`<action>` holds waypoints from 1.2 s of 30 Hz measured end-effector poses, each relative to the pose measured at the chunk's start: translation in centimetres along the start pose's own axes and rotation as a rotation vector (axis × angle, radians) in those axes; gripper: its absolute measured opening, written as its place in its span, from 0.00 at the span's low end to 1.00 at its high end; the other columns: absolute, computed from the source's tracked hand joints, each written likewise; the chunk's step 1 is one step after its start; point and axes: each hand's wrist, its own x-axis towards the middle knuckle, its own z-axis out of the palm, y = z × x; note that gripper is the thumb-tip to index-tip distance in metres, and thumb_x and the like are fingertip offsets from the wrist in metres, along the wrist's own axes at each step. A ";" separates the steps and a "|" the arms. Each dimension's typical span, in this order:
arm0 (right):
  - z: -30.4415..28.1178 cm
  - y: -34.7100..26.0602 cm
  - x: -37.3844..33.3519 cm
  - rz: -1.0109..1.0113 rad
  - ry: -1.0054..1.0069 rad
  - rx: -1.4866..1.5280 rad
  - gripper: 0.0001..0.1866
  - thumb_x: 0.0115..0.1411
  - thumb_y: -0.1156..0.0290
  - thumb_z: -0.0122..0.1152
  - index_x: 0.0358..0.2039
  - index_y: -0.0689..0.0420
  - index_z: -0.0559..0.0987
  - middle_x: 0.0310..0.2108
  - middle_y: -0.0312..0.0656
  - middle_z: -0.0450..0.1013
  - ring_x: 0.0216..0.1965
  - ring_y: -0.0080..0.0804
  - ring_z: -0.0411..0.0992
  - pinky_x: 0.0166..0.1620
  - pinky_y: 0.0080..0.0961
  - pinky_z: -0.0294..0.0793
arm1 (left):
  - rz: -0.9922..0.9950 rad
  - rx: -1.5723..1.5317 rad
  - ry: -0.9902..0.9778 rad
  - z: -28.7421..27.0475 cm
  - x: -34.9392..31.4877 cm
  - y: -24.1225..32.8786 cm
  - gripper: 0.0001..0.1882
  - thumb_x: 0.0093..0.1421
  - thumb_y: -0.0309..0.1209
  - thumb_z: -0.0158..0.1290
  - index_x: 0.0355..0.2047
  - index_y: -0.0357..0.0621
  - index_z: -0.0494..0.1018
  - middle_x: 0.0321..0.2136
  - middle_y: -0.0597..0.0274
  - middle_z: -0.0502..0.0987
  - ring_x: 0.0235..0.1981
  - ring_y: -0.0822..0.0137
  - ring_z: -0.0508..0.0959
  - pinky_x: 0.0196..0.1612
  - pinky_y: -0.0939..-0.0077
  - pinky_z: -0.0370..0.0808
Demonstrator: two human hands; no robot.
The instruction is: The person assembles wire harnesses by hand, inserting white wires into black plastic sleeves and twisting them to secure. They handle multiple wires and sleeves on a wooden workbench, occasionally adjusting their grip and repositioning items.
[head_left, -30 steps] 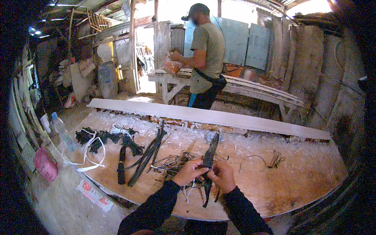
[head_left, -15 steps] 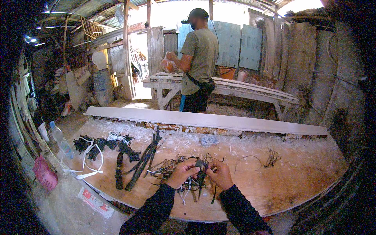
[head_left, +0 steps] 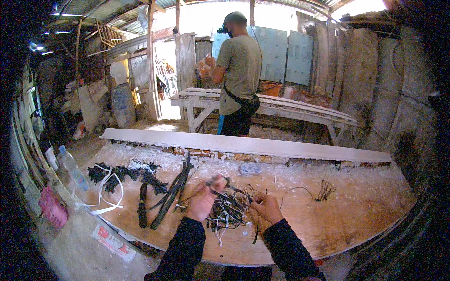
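A dark strip [head_left: 238, 189] runs between my two hands above the worktable. My left hand [head_left: 202, 202], smeared by motion, is closed around its bunched far end. My right hand [head_left: 267, 209] pinches the near end between thumb and fingers. Just below and between them lies a tangled pile of thin dark and white cords [head_left: 227, 213]. One dark strip hangs down beside my right hand. Left of my left hand are several long black strips [head_left: 173, 196] and a short black rolled bundle [head_left: 142, 205].
Black cord bundles [head_left: 129, 175], a white strap loop [head_left: 121, 189] and a plastic bottle [head_left: 70, 164] are at the table's left. Thin wire-like cords [head_left: 325, 190] lie right. A long white board [head_left: 243, 144] edges the table's far side; beyond it a person [head_left: 239, 70] stands at a bench [head_left: 300, 107].
My hands have moved apart, the left going left and up, and the strip is now drawn out between them. More of the cord pile shows. The person beyond has shifted slightly.
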 end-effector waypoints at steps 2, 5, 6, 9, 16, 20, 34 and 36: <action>-0.4 0.2 0.2 0.081 -0.060 -0.098 0.11 0.44 0.71 0.59 0.28 0.61 0.75 0.19 0.45 0.72 0.20 0.34 0.71 0.25 0.28 0.69 | 0.101 -0.130 0.053 -0.3 0.0 1.3 0.20 0.55 0.38 0.49 0.45 0.39 0.67 0.48 0.58 0.66 0.46 0.64 0.68 0.52 0.66 0.62; -0.7 0.7 0.7 0.256 -0.166 -0.113 0.12 0.43 0.66 0.60 0.26 0.60 0.77 0.18 0.48 0.72 0.21 0.37 0.72 0.25 0.31 0.69 | 0.247 -0.176 0.108 -0.1 -0.6 2.6 0.19 0.54 0.40 0.50 0.43 0.45 0.68 0.51 0.60 0.63 0.49 0.63 0.66 0.53 0.60 0.61; -0.8 1.0 0.8 0.189 -0.157 -0.172 0.12 0.43 0.65 0.60 0.25 0.61 0.77 0.18 0.48 0.72 0.21 0.38 0.72 0.25 0.32 0.69 | 0.262 -0.200 0.115 -0.1 -0.7 3.0 0.18 0.53 0.40 0.50 0.43 0.47 0.68 0.52 0.61 0.63 0.50 0.63 0.65 0.53 0.59 0.60; -1.0 1.8 0.9 0.142 -0.163 -0.273 0.14 0.43 0.61 0.61 0.22 0.61 0.77 0.17 0.48 0.72 0.19 0.37 0.71 0.25 0.33 0.69 | 0.397 -0.200 0.094 -0.6 -0.8 4.3 0.13 0.53 0.42 0.50 0.38 0.55 0.70 0.55 0.70 0.59 0.50 0.64 0.65 0.53 0.56 0.60; -1.5 2.4 0.9 0.188 -0.193 -0.314 0.16 0.43 0.59 0.61 0.21 0.61 0.77 0.17 0.46 0.71 0.19 0.36 0.71 0.26 0.30 0.69 | 0.612 -0.340 0.028 -3.8 -1.4 6.8 0.10 0.57 0.44 0.45 0.34 0.58 0.72 0.52 0.72 0.64 0.46 0.69 0.69 0.50 0.61 0.63; -1.4 2.2 0.9 0.134 -0.202 -0.307 0.14 0.43 0.62 0.61 0.21 0.61 0.76 0.17 0.44 0.71 0.19 0.31 0.70 0.26 0.28 0.69 | 0.367 -0.357 0.245 -3.4 -1.2 5.7 0.08 0.55 0.38 0.49 0.30 0.49 0.69 0.27 0.71 0.72 0.28 0.73 0.70 0.37 0.75 0.69; -0.5 -0.2 0.0 0.195 -0.301 0.595 0.08 0.52 0.68 0.58 0.22 0.58 0.74 0.22 0.33 0.70 0.24 0.20 0.67 0.28 0.18 0.65 | -0.328 0.580 0.160 2.9 -0.9 -0.6 0.05 0.53 0.29 0.53 0.29 0.44 0.70 0.20 0.71 0.71 0.21 0.80 0.69 0.22 0.87 0.67; -0.2 -1.5 -0.4 0.220 -0.279 0.682 0.08 0.52 0.67 0.59 0.24 0.58 0.75 0.22 0.32 0.70 0.24 0.19 0.66 0.28 0.16 0.64 | -0.360 0.643 0.072 3.1 -1.0 -1.3 0.06 0.52 0.29 0.54 0.29 0.43 0.70 0.19 0.71 0.71 0.20 0.81 0.69 0.21 0.89 0.66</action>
